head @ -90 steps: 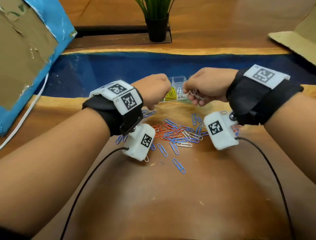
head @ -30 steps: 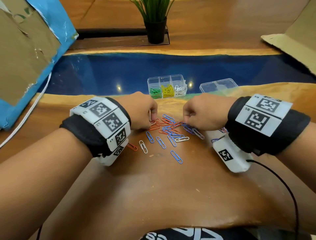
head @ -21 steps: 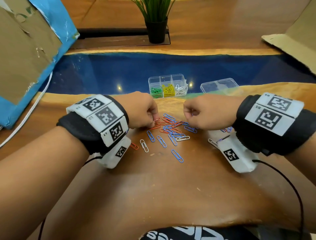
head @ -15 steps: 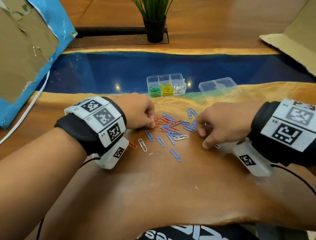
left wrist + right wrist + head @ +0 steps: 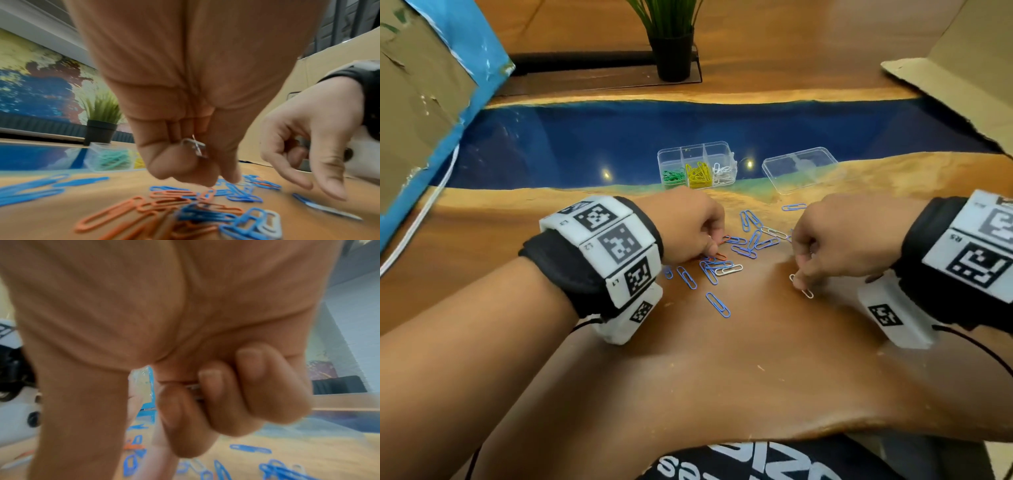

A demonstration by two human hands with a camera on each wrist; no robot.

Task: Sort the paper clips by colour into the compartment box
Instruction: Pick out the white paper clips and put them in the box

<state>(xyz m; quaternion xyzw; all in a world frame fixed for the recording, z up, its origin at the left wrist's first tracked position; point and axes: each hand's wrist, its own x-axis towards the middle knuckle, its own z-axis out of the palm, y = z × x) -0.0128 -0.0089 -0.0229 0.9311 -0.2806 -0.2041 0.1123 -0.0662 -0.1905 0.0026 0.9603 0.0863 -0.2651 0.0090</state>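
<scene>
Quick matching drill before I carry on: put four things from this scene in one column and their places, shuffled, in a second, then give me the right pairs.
Column 1
1. green paper clips
2. yellow paper clips
3. white paper clips in the compartment box
4. clear lid

Column 2
A. middle compartment of the near row
B. on the table, right of the box
C. left compartment of the near row
D. right compartment of the near row

Pairs: 1-C, 2-A, 3-D, 4-B
</scene>
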